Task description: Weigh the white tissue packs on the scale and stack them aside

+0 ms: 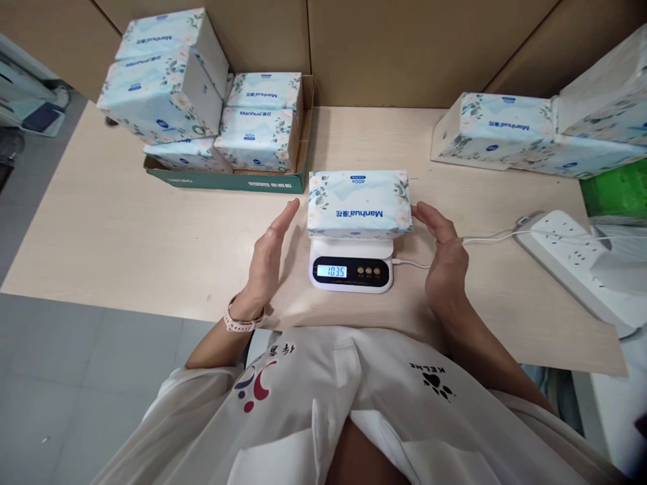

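Observation:
A light blue and white pack of tissues (360, 202) rests on a white digital scale (350, 264), whose lit display reads 103.5. To the pack's left is my left hand (267, 252), fingers stretched out and palm turned inward, with a gap between it and the pack. My right hand (445, 256) is at the pack's right side, fingers extended; its fingertips are very near the pack's edge, and whether they touch I cannot tell. Neither hand grips anything. A white cable (414, 263) runs from the scale's right side behind my right hand.
At the back left, several tissue packs (162, 94) are stacked in and above a green cardboard tray (222, 182). More packs (505, 128) stand at the back right, near a green object (617, 192). A white power strip (576, 263) lies on the right of the wooden table (126, 229).

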Available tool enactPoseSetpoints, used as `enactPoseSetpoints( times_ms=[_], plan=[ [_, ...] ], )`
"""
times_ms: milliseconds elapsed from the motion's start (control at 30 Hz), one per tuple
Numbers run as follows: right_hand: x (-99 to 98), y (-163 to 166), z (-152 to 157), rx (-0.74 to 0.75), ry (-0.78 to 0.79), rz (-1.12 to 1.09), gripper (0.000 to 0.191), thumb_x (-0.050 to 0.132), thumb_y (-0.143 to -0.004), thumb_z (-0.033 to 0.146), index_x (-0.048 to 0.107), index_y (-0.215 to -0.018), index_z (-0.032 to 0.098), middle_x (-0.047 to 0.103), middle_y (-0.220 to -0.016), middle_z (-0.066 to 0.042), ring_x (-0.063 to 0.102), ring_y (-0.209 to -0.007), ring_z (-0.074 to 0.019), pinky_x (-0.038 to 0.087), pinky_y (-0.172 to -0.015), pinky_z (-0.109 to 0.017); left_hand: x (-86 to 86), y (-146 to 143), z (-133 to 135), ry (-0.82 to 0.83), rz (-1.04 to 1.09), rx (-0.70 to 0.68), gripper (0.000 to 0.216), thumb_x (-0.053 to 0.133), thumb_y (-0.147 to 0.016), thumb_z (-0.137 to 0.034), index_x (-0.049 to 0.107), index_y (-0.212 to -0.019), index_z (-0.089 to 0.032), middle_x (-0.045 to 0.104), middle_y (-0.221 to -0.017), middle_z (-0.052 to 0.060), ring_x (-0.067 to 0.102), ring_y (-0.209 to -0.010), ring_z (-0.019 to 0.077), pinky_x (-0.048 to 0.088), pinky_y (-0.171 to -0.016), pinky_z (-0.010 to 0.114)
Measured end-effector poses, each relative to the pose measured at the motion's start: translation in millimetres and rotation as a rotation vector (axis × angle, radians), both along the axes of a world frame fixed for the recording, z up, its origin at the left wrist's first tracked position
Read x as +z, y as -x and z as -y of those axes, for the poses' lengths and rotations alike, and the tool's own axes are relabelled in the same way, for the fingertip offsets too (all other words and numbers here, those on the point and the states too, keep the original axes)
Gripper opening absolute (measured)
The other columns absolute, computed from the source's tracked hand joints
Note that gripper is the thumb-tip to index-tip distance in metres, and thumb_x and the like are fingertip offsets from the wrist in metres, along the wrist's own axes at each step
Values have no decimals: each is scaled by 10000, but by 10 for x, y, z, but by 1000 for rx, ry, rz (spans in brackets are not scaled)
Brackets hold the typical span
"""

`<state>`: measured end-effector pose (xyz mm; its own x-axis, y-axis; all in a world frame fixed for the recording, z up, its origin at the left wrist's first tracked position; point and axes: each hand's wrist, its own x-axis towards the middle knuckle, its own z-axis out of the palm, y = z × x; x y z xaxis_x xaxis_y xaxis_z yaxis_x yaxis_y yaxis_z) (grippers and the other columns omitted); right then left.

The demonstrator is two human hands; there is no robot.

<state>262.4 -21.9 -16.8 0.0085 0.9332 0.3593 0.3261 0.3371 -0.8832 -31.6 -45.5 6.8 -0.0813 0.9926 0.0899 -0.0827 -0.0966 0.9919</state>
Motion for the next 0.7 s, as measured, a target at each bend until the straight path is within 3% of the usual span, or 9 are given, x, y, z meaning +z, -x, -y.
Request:
enactPoseSetpoints(
  times_ms=[133,233,333,433,500,600,700],
  plan=[
    [-8,1,-9,55,65,138,698,208,-1052,709,572,-1535,360,651,-1527,-43,541,-1496,-275,176,-1358,-673,-42,0,5,17,-93,-107,686,468,-990,-783,627,-1509,-365,413,-1735,-5,200,-1699,282,85,-1428,530],
    [-82,34,-17,73,92,159,735,198,-1028,756,525,-1570,382,614,-1579,-40,484,-1551,-277,86,-1381,-664,-16,-51,-1,25,-121,-108,690,521,-962,-793,652,-1479,-357,475,-1702,21,180,-1701,318,88,-1430,520],
    [-121,59,-20,68,128,121,723,262,-1018,767,494,-1588,387,567,-1629,-48,455,-1575,-284,167,-1374,-653,65,-107,-12,26,-129,-120,671,607,-935,-762,694,-1428,-314,578,-1619,74,200,-1696,350,94,-1430,514],
    [-3,26,-75,50,75,43,739,370,-995,776,479,-1591,353,563,-1626,-74,465,-1568,-292,273,-1356,-621,213,-158,-109,7,-166,-203,671,653,-922,-736,681,-1447,-319,499,-1684,65,188,-1696,352,67,-1419,558],
    [165,-47,-197,5,-12,12,748,436,-974,781,493,-1567,329,584,-1594,-80,484,-1553,-303,314,-1341,-625,335,-232,-301,-59,-217,-302,660,660,-934,-710,651,-1481,-341,429,-1728,36,184,-1697,329,79,-1411,568],
    [435,-233,-580,-149,-114,-19,702,485,-960,783,541,-1488,324,601,-1561,-81,521,-1509,-306,380,-1315,-609,442,-499,-859,-222,-254,-410,626,645,-948,-712,654,-1463,-357,482,-1698,10,263,-1677,311,182,-1390,570],
    [572,-489,-1160,-285,-166,-44,686,443,-969,799,531,-1454,322,568,-1578,-101,498,-1507,-316,345,-1337,-599,334,-966,-1642,-251,-196,-490,659,559,-949,-800,680,-1416,-351,520,-1666,5,338,-1649,334,315,-1329,597]
  ],
)
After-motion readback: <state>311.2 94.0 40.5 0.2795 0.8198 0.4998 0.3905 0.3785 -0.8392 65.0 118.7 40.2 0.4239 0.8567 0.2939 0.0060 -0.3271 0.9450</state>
